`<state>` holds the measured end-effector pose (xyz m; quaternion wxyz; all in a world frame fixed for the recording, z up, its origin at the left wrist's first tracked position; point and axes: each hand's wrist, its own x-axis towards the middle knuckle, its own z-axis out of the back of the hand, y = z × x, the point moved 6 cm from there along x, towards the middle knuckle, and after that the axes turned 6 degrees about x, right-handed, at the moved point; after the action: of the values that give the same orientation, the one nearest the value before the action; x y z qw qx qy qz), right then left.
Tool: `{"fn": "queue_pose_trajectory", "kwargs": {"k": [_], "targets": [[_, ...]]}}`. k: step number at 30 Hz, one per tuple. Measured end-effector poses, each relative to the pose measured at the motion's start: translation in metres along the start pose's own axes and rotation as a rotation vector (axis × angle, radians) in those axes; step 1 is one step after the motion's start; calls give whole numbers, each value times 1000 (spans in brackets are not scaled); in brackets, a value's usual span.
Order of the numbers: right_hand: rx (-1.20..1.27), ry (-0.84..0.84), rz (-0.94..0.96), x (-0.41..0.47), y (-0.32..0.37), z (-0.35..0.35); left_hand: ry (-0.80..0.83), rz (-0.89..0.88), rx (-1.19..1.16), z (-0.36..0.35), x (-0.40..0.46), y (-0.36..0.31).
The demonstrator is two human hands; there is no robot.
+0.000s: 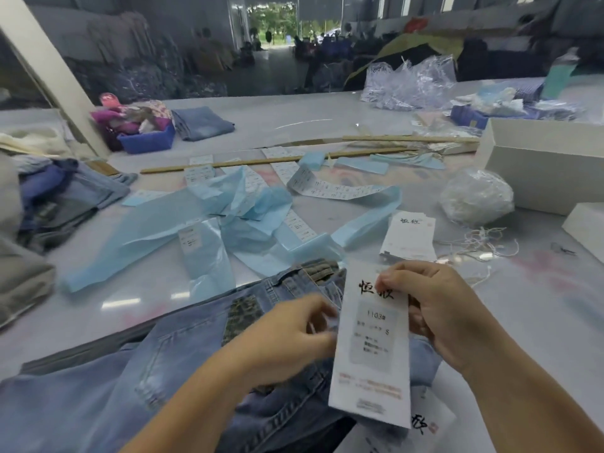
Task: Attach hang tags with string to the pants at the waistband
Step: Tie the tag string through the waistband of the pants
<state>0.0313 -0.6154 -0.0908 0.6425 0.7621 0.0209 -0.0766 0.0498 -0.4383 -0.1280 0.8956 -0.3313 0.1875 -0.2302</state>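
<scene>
Holding the tag: in the head view, the right hand (434, 317) pinches the top edge of a white hang tag (372, 348), fingers clamped together on the card near its printed characters.
Left hand: the left hand (287, 335) sits just left of the hang tag, fingers curled in at the card's edge; motion blur hides whether they pinch string or denim, so their exact grip cannot be told.
Pants: the blue jeans (183, 354) lie flat on the tabletop (539, 305) directly under the hang tag, the waistband (294, 279) just beyond the tag's top.
String: no loop shows clearly at the tag; loose strings (483, 246) lie beyond and right of the hang tag.
Spare tags: a stack of tags (410, 237) rests beyond the hang tag.
Doing it well: likely best to keep the card pinched high by its hole, thread through a belt loop, and pull snug without creasing.
</scene>
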Motion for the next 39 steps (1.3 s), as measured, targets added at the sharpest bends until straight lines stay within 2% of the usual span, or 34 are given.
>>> {"fn": "queue_pose_trajectory", "kwargs": {"k": [2, 9, 14, 20, 26, 29, 34, 39], "targets": [[-78, 45, -25, -7, -7, -7, 93, -9, 29, -13, -6, -3], [-302, 71, -45, -29, -27, -22, -33, 49, -288, -7, -7, 2], [-526, 27, 66, -35, -23, -27, -86, 226, -496, -8, -2, 12], [-671, 157, 104, -38, -23, -40, 54, 232, -696, -9, -4, 8], [-735, 237, 117, -39, -23, -49, 154, 186, -723, -10, -6, 8], [-766, 203, 149, -35, -26, -46, 137, 100, -699, -9, -7, 6], [-765, 38, 225, -30, -36, -38, 108, 24, -748, -14, -7, 6], [-806, -62, 297, -28, -38, -36, 48, 8, -714, -16, -8, 6]]}}
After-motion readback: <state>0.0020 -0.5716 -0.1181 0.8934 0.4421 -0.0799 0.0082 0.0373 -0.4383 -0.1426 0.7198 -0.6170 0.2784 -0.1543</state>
